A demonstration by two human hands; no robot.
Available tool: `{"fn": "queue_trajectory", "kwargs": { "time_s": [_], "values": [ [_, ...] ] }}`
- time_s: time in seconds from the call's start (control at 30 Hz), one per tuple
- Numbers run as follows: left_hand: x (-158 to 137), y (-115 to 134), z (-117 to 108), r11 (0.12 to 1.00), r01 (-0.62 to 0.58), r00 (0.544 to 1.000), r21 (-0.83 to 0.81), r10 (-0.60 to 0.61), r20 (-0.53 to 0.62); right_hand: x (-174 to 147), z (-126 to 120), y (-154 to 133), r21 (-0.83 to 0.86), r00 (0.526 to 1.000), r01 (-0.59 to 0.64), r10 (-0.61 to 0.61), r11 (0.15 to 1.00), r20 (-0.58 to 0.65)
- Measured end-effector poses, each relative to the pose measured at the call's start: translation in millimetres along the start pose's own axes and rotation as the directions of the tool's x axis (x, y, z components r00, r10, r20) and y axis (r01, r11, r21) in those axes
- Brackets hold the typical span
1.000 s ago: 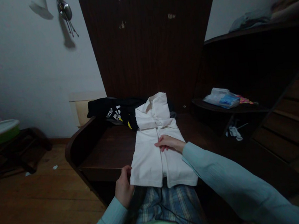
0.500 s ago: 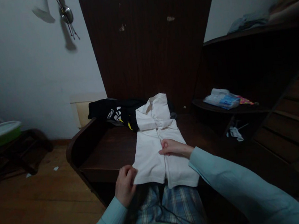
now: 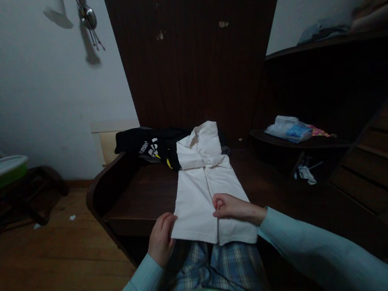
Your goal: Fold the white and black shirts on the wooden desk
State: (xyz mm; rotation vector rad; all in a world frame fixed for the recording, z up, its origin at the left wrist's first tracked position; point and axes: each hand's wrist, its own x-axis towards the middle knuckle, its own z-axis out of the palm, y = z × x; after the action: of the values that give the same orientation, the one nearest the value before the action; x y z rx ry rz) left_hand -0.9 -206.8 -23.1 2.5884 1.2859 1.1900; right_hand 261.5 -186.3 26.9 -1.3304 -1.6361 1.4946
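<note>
White cloth garment with collar and front opening (image 3: 196, 206) is lying lengthwise on the dark brown wooden bench (image 3: 146, 189), its collar end resting partly over the black cloth garment with white and yellow print (image 3: 149, 144). Left hand (image 3: 161, 239) is pinching the lower side edge, probably anchoring the hem. Right hand (image 3: 236, 207) is pinching the front opening's edge narrowly, apparently aligning both panels.

V. dim; R edge blurry.
</note>
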Motion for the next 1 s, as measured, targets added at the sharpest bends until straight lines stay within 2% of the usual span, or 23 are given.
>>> {"fn": "queue_trajectory", "kwargs": {
  "time_s": [0.1, 0.2, 0.3, 0.4, 0.47, 0.53, 0.6, 0.7, 0.83, 1.0],
  "values": [
    [-1.2, 9.7, -3.7, 0.999, 0.038, 0.997, 0.000, -0.038, -0.063, -2.2, -2.1, -2.1, -0.004, 1.000, -0.002, 0.002, 1.000, 0.009],
    [-1.2, 16.0, -6.7, 1.000, 0.025, 0.998, -0.019, -0.026, -0.051, -2.6, -2.9, 0.1, -0.014, 1.000, 0.013, -0.013, 1.000, 0.000],
    [0.4, 17.0, -10.7, 0.998, 0.014, 0.999, -0.063, -0.011, 0.048, -4.2, -3.8, 2.5, -0.033, 0.999, 0.001, 0.000, 0.999, 0.043],
    [3.0, 16.5, -17.7, 1.000, 0.013, 0.984, -0.009, -0.012, 0.179, -4.1, -9.5, 0.9, -0.085, 0.996, -0.010, 0.018, 0.996, 0.093],
    [5.6, 17.1, -22.8, 0.997, -0.004, 0.977, 0.071, -0.011, 0.213, 1.7, -17.6, -2.1, -0.112, 1.000, 0.005, -0.002, 0.994, 0.031],
    [9.9, 18.2, -25.5, 0.993, -0.028, 0.979, 0.118, 0.003, 0.206, 14.9, -27.8, -6.0, -0.124, 0.995, 0.030, -0.042, 0.992, -0.094],
    [16.4, 18.4, -23.3, 0.992, -0.056, 0.981, 0.112, 0.034, 0.189, 35.1, -37.8, -10.5, -0.154, 0.972, 0.042, -0.076, 0.987, -0.220],
    [28.8, 14.8, -9.5, 0.991, -0.110, 0.978, 0.081, 0.093, 0.187, 71.3, -47.9, -17.0, -0.270, 0.930, -0.001, -0.099, 0.963, -0.355],
    [40.1, 4.0, 16.1, 0.983, -0.117, 0.968, 0.140, 0.082, 0.236, 108.6, -52.2, -18.5, -0.359, 0.902, -0.050, -0.113, 0.932, -0.418],
    [35.4, -3.7, 27.9, 0.977, -0.099, 0.961, 0.188, 0.045, 0.272, 124.4, -56.9, -8.3, -0.430, 0.852, -0.099, -0.147, 0.897, -0.503]
  ]
}}
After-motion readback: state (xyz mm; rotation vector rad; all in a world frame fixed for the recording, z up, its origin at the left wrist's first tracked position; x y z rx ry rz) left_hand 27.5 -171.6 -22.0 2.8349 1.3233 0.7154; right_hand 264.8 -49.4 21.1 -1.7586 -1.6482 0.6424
